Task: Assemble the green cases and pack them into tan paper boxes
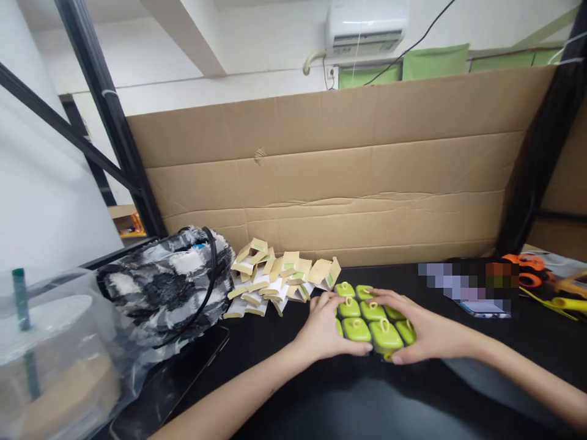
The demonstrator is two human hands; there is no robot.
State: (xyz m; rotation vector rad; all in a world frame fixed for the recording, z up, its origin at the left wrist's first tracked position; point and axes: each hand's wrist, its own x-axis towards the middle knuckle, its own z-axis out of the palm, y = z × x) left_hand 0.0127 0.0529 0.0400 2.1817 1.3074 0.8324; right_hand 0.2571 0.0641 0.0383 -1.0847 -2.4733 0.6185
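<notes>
Fingers of my left hand (328,333) and my right hand (424,333) curved inward from both sides around the cluster of small glossy green plastic hooks (370,318) on the black table (284,379), pressing lightly, probably to keep them packed in tidy rows. Beside them lay a heap of cream paper-backed adhesive pads (275,281). My palms hid the cluster's outer edges, so I couldn't count the pieces.

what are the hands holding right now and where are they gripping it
Both hands press a cluster of green pieces on the black table: the left hand cups its left edge, the right hand its right edge. It is not lifted.
</notes>
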